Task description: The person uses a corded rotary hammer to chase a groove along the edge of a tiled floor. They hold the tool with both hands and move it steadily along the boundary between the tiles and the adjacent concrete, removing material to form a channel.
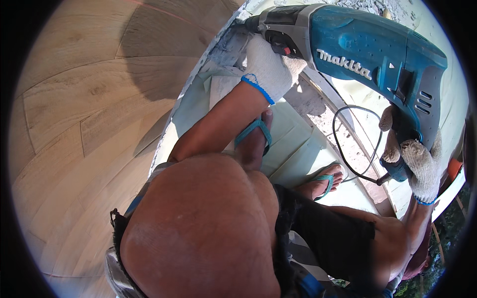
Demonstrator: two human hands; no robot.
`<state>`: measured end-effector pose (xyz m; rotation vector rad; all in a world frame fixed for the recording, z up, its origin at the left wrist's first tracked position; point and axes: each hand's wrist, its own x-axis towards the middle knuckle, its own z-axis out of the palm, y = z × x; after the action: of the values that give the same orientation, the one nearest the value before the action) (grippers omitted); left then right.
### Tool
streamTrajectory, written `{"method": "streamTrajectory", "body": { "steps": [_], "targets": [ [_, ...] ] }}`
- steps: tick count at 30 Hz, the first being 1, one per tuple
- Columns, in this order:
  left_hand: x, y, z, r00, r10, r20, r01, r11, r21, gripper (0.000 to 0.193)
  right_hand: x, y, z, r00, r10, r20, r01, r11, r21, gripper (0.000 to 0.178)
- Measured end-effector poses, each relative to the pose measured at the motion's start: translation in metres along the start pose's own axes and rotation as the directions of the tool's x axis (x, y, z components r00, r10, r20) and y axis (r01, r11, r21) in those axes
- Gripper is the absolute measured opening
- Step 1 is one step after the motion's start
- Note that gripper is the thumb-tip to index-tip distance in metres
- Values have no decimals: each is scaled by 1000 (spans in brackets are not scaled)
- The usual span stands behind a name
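Rotary hammer (365, 42): right of wood-look planks (74, 99), nose at their edge
My left hand (271, 69): gripping its front
My right hand (420, 164): gripping rear handle
Chipping: rubble (372, 6) loose; I judge more remains

Surface, left: light-brown wood-look planks (64, 99), laid in rows with thin dark joints; floor or wall, hard to say through the fisheye bend. Across its top, one thin red line (174, 17). Upper part: broad, dark, rounded shadow (154, 54).
Border: rough, pale-grey broken edge (185, 94), running alongside the planks.
Ground covering: pale-green sheeting (298, 144), creased, in sunlit and shaded patches.
Debris: loose grey rubble (365, 5), top edge.
Outdoors, lower right: dark-green foliage (456, 218).
Light: strong sun, brightest on the right-hand sheeting.
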<state>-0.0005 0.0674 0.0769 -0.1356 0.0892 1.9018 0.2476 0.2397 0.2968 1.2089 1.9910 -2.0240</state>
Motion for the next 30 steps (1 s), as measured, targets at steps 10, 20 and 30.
{"method": "streamTrajectory", "body": {
  "steps": [10,20,30],
  "targets": [
    [-28,-55,-6,557,8,-830,-6,1000,6,50,-24,74,37,983,175,61,-179,981,76,56],
    [-22,-11,-106,909,177,-376,-47,943,330,34,9,62,68,986,114,120,-122,991,61,24],
    [-9,-1,-70,794,90,-601,-179,980,-89,35,53,58,96,991,87,104,-82,995,-49,28]
  ]
}}
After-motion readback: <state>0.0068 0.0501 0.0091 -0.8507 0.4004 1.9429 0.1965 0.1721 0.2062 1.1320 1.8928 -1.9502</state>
